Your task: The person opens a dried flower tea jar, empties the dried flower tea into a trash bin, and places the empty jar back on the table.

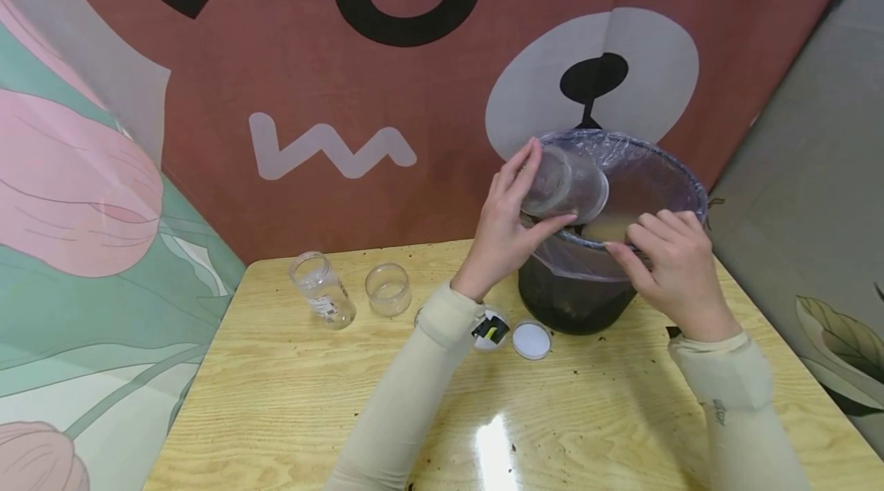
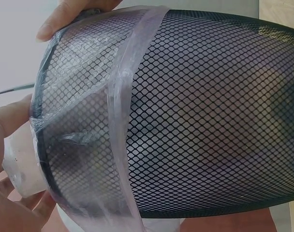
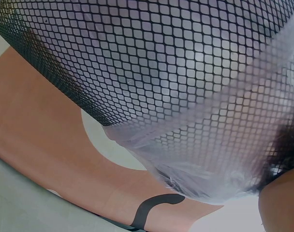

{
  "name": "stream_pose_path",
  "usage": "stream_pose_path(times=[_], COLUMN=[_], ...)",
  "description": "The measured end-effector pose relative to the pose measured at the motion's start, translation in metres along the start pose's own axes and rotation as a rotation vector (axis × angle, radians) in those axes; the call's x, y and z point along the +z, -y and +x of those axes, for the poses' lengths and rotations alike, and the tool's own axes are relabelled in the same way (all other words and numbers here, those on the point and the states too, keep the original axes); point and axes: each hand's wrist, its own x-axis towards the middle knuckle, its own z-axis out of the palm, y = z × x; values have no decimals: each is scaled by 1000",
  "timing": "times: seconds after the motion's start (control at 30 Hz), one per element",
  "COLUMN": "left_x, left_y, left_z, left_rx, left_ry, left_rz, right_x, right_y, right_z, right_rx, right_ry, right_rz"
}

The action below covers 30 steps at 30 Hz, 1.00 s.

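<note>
My left hand (image 1: 507, 219) grips a clear plastic jar (image 1: 583, 182), its inside clouded. The jar lies tipped on its side over the near left rim of a black mesh wastebasket (image 1: 576, 299), mouth turned toward the inside. A translucent purple liner (image 1: 580, 265) is folded over the basket's rim. My right hand (image 1: 673, 265) holds the near right rim with the liner, thumb outside and fingers curled over the edge. In the left wrist view, the left hand (image 2: 9, 125) and part of the jar (image 2: 23, 164) show beyond the rim.
On the wooden table (image 1: 331, 414) stand a tall clear jar (image 1: 324, 291) with a label and a short clear jar (image 1: 388, 291). A white lid (image 1: 532, 340) lies before the basket. Dark crumbs are scattered about. A patterned cloth (image 1: 331, 199) hangs behind.
</note>
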Motion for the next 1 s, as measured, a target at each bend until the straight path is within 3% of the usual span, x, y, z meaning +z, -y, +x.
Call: stream_pose_path(times=[1.0], left_x=[1], left_y=[6], left_z=[1], left_rx=[82], left_ry=[6], left_rz=[21], right_x=[1], right_y=[-1], right_z=[1], right_rx=[4], right_ry=[-15], right_rz=[5])
